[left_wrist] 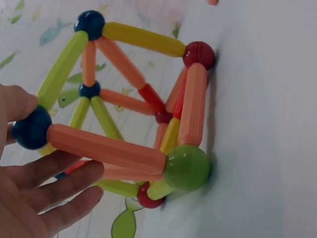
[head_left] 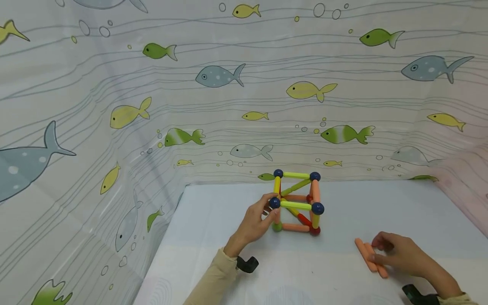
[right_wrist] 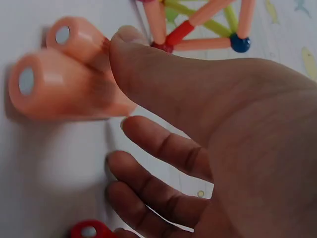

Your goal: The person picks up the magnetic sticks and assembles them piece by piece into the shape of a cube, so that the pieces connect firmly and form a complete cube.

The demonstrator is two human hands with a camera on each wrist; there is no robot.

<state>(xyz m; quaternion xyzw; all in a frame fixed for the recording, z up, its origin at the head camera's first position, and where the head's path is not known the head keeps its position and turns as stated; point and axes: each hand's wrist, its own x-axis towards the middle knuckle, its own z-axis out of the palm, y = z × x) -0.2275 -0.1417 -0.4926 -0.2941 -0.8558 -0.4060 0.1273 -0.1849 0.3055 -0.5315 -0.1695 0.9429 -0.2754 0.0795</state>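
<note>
A box-shaped frame of magnetic sticks and balls (head_left: pixel 295 206) stands on the table, with dark blue balls at its upper corners and red and green balls below. My left hand (head_left: pixel 254 219) pinches the blue ball (left_wrist: pixel 32 127) at its near upper left corner. An orange stick (left_wrist: pixel 109 148) runs from there down to a green ball (left_wrist: pixel 187 167). To the right, two orange magnetic sticks (head_left: pixel 365 255) lie side by side. My right hand (head_left: pixel 402 254) has its thumb and fingertips about the nearer one; the index fingertip is hidden in the right wrist view.
The white table (head_left: pixel 335 279) meets a fish-patterned curtain (head_left: pixel 213 110) behind and at the sides. A red piece with a metal end (right_wrist: pixel 91 229) shows at the bottom of the right wrist view. Black wrist straps (head_left: pixel 248 264) sit on both wrists.
</note>
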